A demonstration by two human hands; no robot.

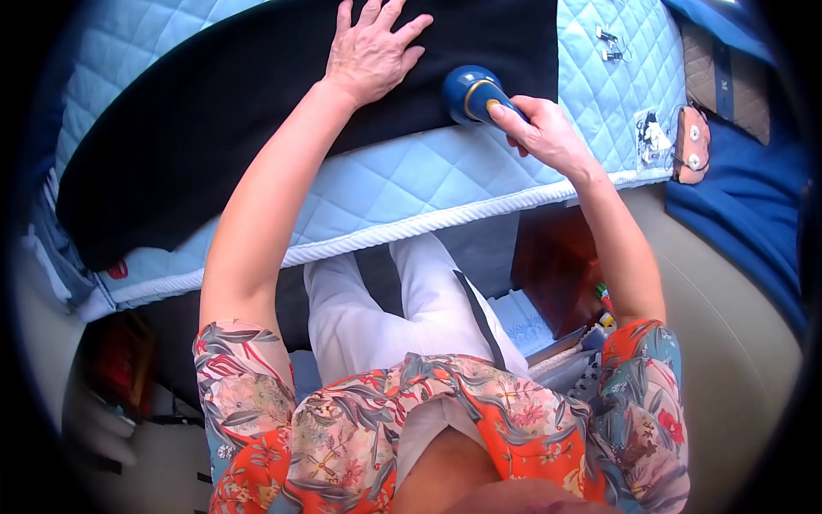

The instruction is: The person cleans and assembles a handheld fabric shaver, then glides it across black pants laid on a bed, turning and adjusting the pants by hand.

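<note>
The left hand (pixel 370 51) lies flat, fingers spread, on a dark cloth (pixel 257 111) stretched over the quilted light-blue bench (pixel 402 184). The right hand (pixel 544 133) is wrapped around the handle of a blue handheld device with a gold ring (pixel 471 92), whose head rests on the cloth close to its near edge; it may be a fabric shaver. Near the bench's right end lie two small clips (pixel 608 44) and a peach-coloured pad (pixel 692 144).

Pale floor (pixel 736 343), blue cushion (pixel 753 214), dark wooden furniture (pixel 556 265) underneath
</note>
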